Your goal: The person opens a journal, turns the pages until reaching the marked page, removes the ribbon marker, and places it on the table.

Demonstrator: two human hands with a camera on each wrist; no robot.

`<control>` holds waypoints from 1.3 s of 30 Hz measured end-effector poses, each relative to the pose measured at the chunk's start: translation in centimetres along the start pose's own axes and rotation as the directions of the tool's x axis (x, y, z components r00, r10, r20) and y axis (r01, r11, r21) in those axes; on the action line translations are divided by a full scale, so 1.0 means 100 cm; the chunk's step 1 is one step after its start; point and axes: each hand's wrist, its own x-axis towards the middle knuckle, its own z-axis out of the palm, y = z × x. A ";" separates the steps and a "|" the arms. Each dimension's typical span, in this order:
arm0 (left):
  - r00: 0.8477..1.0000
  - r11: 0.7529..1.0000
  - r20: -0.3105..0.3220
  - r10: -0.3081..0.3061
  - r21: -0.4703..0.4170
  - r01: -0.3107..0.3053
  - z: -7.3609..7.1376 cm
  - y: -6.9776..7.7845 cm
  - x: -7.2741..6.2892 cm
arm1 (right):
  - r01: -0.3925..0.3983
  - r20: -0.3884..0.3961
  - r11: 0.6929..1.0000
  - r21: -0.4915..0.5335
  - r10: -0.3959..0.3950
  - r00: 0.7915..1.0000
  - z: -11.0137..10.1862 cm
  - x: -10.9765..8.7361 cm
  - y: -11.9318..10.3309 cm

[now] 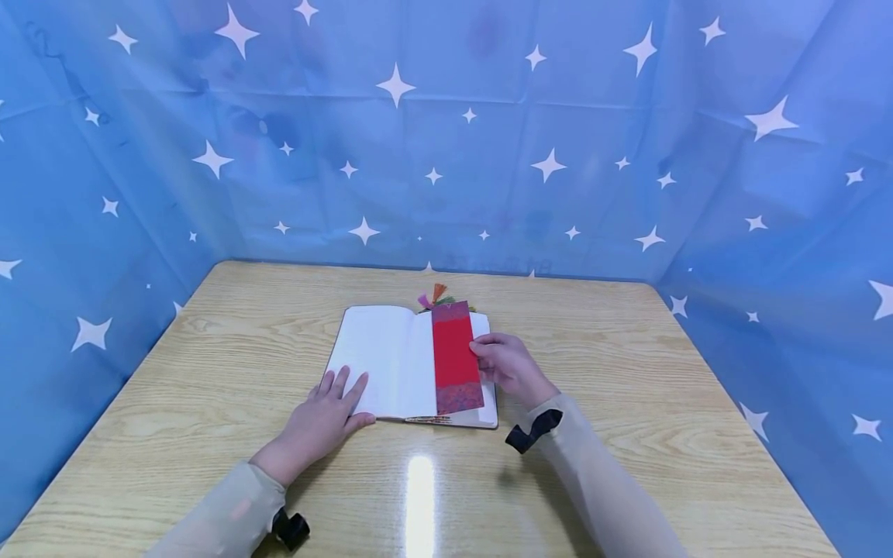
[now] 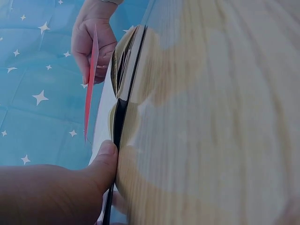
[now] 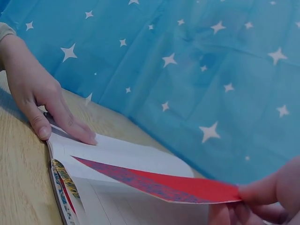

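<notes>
An open notebook with blank-looking white pages lies on the table. My left hand rests on the lower left of its left page, fingers spread, thumb at the bottom edge. Pinched at its right edge by my right hand is a red bookmark with purple-blue patterned ends. In the right wrist view the bookmark is tilted above the right page. Tassels in orange, pink and green show at the notebook's top edge. Patterned strips stick out between the pages at the bottom edge.
The wooden table reaches out on both sides of the notebook. A blue curtain with white stars hangs behind and around it. Black straps are worn on both wrists over light sleeves.
</notes>
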 end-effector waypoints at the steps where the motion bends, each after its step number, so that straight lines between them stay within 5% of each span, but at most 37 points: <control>1: 1.000 1.000 0.002 -0.001 -0.001 0.001 0.000 0.000 0.000 | 0.000 0.000 1.000 0.004 0.000 1.000 -0.001 0.000 0.000; 39: 0.999 1.000 0.035 -0.010 -0.017 0.011 -0.004 0.002 0.001 | -0.024 -0.085 0.999 0.028 0.026 0.996 -0.064 -0.008 0.007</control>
